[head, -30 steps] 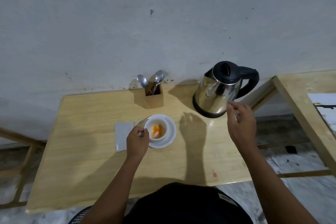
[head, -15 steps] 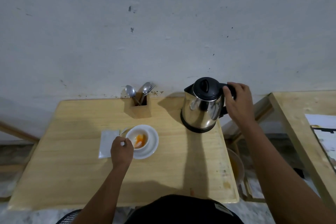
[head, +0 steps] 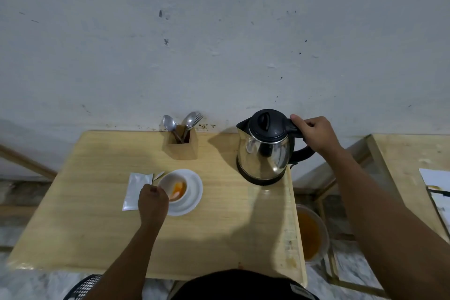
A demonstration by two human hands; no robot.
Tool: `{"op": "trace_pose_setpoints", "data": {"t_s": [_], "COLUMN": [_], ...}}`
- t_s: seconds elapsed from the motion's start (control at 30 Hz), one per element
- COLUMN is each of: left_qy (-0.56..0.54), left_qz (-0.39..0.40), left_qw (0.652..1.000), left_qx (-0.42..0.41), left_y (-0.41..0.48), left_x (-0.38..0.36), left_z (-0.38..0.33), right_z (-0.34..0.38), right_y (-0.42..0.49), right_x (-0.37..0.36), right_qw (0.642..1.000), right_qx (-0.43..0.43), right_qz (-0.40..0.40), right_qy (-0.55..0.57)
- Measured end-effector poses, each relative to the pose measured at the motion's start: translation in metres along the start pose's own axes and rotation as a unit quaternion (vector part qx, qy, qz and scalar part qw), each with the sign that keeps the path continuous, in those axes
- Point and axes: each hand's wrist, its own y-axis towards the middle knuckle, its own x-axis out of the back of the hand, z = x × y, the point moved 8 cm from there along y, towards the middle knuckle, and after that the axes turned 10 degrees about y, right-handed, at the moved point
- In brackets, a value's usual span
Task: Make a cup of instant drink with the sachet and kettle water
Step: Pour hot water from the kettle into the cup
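Head view. Wooden table (head: 97,226) against a grey wall. Steel kettle (head: 264,151) with black lid stands upright at the table's right rear corner. Right hand (head: 315,133) is wrapped around the kettle's black handle, thumb laid on top near the lid. White cup (head: 174,186) sits on a white saucer (head: 192,192) mid-table; orange powder is visible inside the cup. Left hand (head: 153,200) is curled at the cup's near-left rim, fingers closed; whether they pinch the cup's handle cannot be told. Opened silver sachet (head: 136,190) lies flat just left of the saucer, its torn strip beside the cup. Wooden cutlery holder (head: 182,147) with spoons and a fork stands at the back edge.
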Motion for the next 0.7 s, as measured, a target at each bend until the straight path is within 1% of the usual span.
{"op": "trace_pose_setpoints", "data": {"t_s": [0.27,0.43,0.7], "left_qy": [-0.003,-0.008,-0.034], "left_qz": [0.006,0.023,0.052], "left_qw": [1.0,1.0,0.998], "left_qx": [0.002,-0.001,0.014], "left_y": [-0.003,-0.005,-0.003], "left_x": [0.001,0.002,0.003], "left_z": [-0.002,-0.002,0.002], "right_z": [-0.002,0.002,0.037], "right_y": [0.001,-0.008,-0.021], "right_x": [0.0,-0.001,0.002], "right_qw": [0.998,0.996,0.991], "right_qx": [0.042,0.06,0.101], "right_qz": [-0.03,-0.053,-0.089], "right_qy": [0.026,0.025,0.022]}}
